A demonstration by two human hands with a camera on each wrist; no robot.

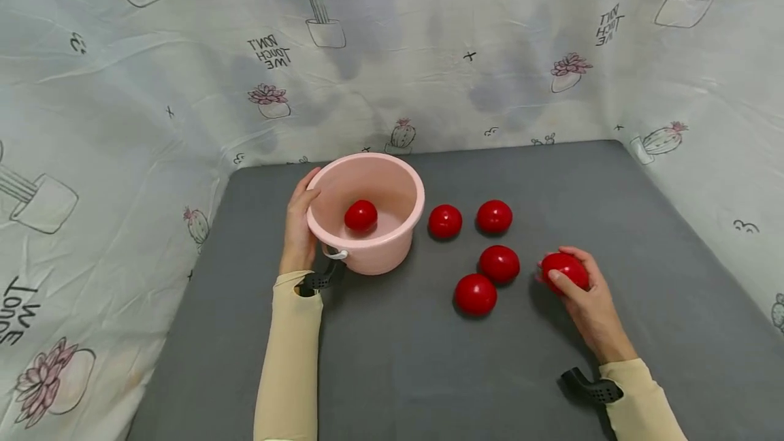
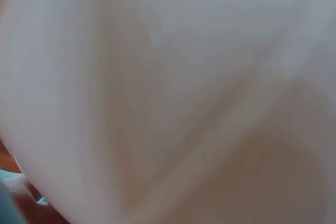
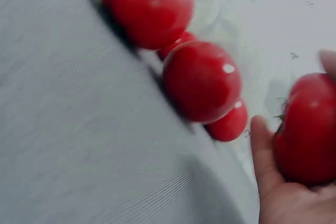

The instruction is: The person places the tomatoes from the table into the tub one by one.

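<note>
A pink bucket (image 1: 382, 257) stands on the grey table, with one red tomato (image 1: 361, 216) lying inside. My left hand (image 1: 299, 226) holds the bucket's left side, thumb over the rim. Its pale wall (image 2: 184, 51) fills the left wrist view, blurred and close. Off to the right, my right hand (image 1: 591, 308) grips another tomato (image 1: 565, 271) above the table, thumb on the near side. The right wrist view shows small green stem bits on that held tomato (image 3: 310, 135). Between bucket and right hand, several loose tomatoes (image 1: 499, 264) rest on the table.
The grey tabletop (image 1: 398, 373) extends around the bucket and tomatoes. A white sheet (image 1: 416, 67) printed with cacti hangs behind the table and along both sides. The bucket's white handle end (image 1: 335, 254) sits at its front left, near the left wrist.
</note>
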